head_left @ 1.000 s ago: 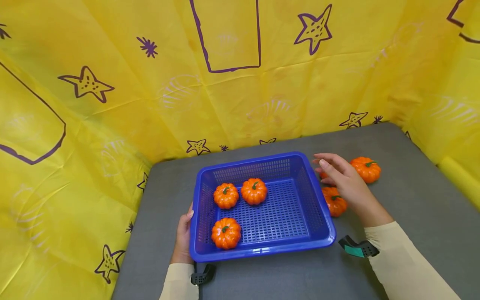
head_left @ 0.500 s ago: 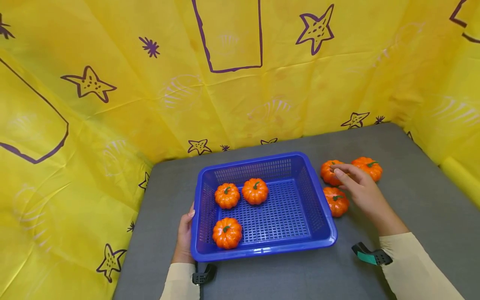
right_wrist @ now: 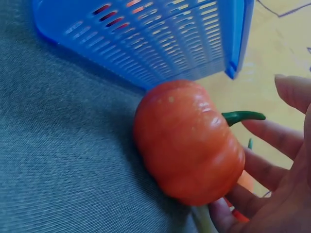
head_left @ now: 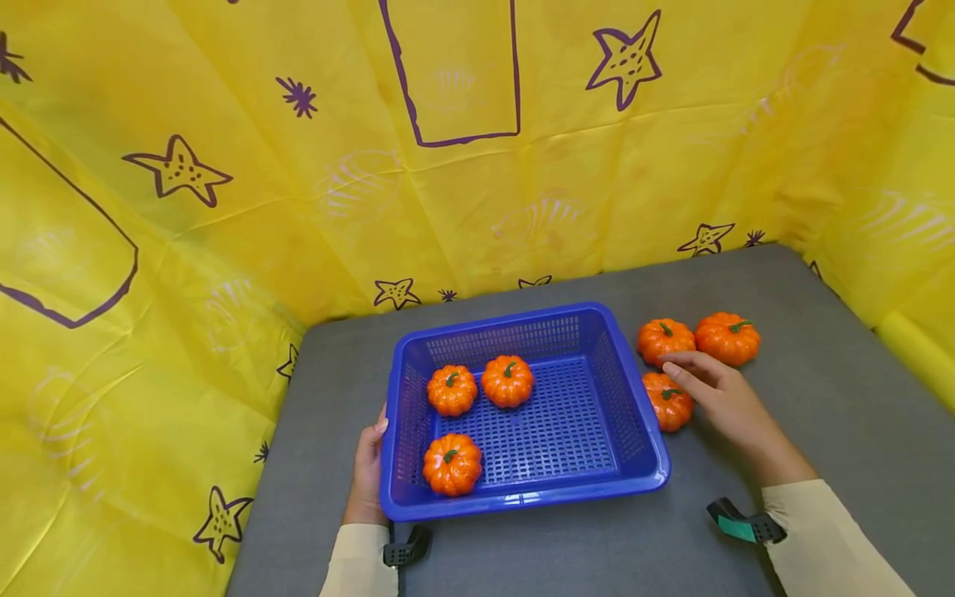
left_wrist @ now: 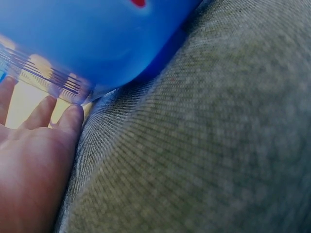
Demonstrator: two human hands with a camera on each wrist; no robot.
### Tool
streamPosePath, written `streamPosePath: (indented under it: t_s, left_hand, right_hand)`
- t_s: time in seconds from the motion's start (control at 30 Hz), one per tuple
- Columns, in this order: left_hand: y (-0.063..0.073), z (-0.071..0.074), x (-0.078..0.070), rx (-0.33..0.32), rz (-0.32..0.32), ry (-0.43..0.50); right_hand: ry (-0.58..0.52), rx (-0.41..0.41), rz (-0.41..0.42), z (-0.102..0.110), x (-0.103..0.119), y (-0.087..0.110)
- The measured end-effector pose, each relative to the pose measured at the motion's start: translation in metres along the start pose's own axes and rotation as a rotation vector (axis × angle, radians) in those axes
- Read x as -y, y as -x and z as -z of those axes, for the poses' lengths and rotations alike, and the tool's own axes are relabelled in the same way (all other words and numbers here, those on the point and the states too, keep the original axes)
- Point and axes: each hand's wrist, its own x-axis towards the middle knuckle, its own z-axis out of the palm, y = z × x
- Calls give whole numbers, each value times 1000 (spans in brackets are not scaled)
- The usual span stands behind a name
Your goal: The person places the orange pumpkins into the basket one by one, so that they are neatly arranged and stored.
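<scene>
A blue perforated plastic basket point(head_left: 552, 493) holds three small orange toy pumpkins point(head_left: 452, 464). My left hand point(head_left: 366, 477) is at the basket's left side, thumb at the rim. In the left wrist view, the extended fingers point(left_wrist: 73, 119) of this hand touch the slotted wall. Right of the basket, my right hand point(head_left: 727, 406) reaches over the nearest loose pumpkin point(head_left: 666, 406), its fingers loosely bent. The right wrist view has that pumpkin point(right_wrist: 187, 143) beside the basket wall, green stem toward the spread fingers and thumb, fingertips close along its side.
Two more pumpkins, one point(head_left: 664, 340) close to the basket and another point(head_left: 727, 338) farther right, sit behind the right hand. Everything stands on a grey cloth-covered table point(head_left: 567, 555). A yellow patterned sheet point(head_left: 477, 199) hangs around the back and sides.
My right hand has moved right from the basket's rim, then down toward me, from the rear pumpkin to the nearest loose one. The left hand and basket have stayed in place.
</scene>
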Motion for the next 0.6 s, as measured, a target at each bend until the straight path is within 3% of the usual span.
streamPosePath:
  t_s: [0.17, 0.43, 0.6]
  left_hand:
    - [0, -1, 0, -12, 4, -6]
    - [0, -1, 0, 5, 2, 9]
    - [0, 0, 1, 14, -4, 13]
  right_hand:
    - [-44, 36, 29, -5, -6, 3]
    - [-34, 100, -19, -7, -13, 5]
    - [-51, 127, 4, -7, -17, 8]
